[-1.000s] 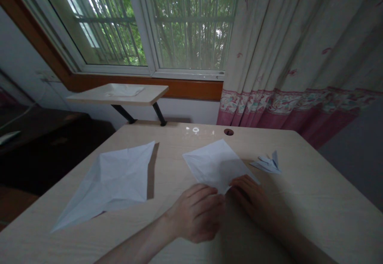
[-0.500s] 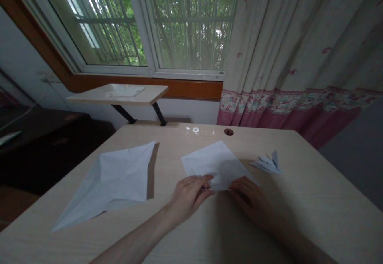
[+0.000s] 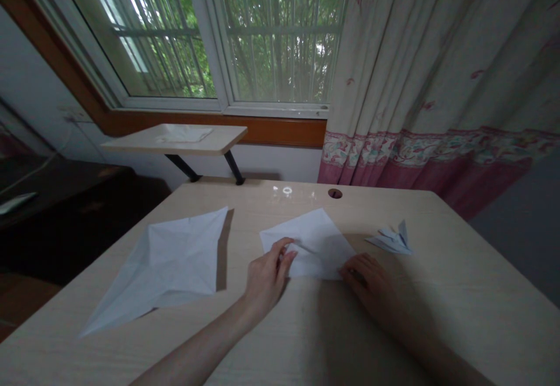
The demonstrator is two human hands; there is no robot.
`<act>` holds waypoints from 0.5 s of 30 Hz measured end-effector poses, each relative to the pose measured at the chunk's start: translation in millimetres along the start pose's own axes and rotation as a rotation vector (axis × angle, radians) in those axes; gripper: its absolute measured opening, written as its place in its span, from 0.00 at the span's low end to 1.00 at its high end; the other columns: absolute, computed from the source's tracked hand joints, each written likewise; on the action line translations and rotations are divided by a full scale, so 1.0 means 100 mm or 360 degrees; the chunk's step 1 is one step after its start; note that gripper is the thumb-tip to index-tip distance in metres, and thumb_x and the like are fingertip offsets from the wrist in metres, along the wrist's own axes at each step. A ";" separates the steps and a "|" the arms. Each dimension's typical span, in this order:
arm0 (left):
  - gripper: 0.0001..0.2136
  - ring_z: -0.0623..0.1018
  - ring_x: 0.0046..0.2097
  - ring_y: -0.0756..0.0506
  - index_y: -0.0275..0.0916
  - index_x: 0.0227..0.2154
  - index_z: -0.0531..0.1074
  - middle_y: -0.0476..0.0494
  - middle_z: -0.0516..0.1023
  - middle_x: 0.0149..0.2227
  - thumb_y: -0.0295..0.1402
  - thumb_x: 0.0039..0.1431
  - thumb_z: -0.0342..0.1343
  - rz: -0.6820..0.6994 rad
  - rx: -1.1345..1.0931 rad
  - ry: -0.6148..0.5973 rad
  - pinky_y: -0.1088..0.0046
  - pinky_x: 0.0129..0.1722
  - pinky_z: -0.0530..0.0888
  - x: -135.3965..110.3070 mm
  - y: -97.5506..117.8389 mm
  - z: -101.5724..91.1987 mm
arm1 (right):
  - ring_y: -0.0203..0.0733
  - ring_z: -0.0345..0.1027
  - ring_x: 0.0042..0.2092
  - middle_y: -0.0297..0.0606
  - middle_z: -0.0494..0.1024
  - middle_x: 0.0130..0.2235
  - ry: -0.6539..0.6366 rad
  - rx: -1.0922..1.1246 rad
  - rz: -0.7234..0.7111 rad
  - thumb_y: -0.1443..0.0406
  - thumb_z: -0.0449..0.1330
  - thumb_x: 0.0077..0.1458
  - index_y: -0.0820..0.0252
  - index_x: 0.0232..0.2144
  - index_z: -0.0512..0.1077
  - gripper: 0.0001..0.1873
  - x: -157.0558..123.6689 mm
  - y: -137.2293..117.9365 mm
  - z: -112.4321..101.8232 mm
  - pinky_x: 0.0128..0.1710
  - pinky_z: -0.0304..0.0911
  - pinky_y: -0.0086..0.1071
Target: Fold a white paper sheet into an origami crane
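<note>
A white sheet of paper with a fold along its near edge lies on the desk in front of me. My left hand rests on its left part, thumb and index finger a little apart with nothing between them. At the sheet's near right corner, the bent fingers of my right hand hold the paper; its thumb is partly in shadow. Right of the sheet sits a small folded paper piece with a raised point. A larger creased white sheet lies to the left, touched by neither hand.
The pale wooden desk has a round cable hole near its back edge. A small raised shelf on black legs carries a crumpled white item. Behind are a barred window and a patterned curtain.
My left hand has moved left and away from me, off the near edge, and its fingers have parted. The sheet has shifted slightly left. My right hand stays near the right corner.
</note>
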State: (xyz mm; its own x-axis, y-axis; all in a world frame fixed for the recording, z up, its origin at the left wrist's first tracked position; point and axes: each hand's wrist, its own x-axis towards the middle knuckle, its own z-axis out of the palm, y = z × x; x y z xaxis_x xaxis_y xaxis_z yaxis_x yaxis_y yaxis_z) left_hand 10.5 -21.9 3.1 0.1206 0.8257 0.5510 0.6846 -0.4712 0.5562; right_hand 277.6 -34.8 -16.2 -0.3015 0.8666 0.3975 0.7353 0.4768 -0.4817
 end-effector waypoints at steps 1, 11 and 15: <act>0.13 0.79 0.26 0.50 0.42 0.52 0.69 0.52 0.78 0.30 0.40 0.73 0.47 -0.0006 0.0001 0.0018 0.77 0.27 0.74 0.00 0.00 0.00 | 0.46 0.72 0.40 0.39 0.77 0.35 0.0011 0.0013 0.0022 0.63 0.53 0.67 0.54 0.31 0.72 0.12 0.01 0.00 0.00 0.41 0.69 0.41; 0.12 0.75 0.52 0.42 0.41 0.51 0.71 0.40 0.76 0.47 0.24 0.68 0.51 0.0772 0.0194 0.0338 0.62 0.50 0.76 0.00 0.12 -0.05 | 0.48 0.73 0.45 0.42 0.77 0.43 0.0044 0.0051 0.0027 0.64 0.56 0.65 0.54 0.37 0.73 0.06 0.04 -0.02 0.02 0.45 0.72 0.44; 0.10 0.75 0.50 0.43 0.40 0.46 0.74 0.43 0.79 0.46 0.24 0.69 0.50 0.1047 0.0249 0.0133 0.64 0.51 0.75 0.02 0.16 -0.06 | 0.49 0.73 0.47 0.41 0.78 0.44 0.0086 0.0027 0.0064 0.64 0.56 0.64 0.55 0.42 0.73 0.07 0.01 0.02 0.06 0.48 0.71 0.46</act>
State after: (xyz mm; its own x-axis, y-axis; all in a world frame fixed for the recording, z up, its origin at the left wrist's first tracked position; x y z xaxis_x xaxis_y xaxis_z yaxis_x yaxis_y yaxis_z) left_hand 17.4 -29.9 17.3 0.4958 0.3532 0.7934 0.5843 -0.8116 -0.0038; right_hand 275.1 -31.5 -21.8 -0.2385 0.8761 0.4190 0.7356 0.4446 -0.5111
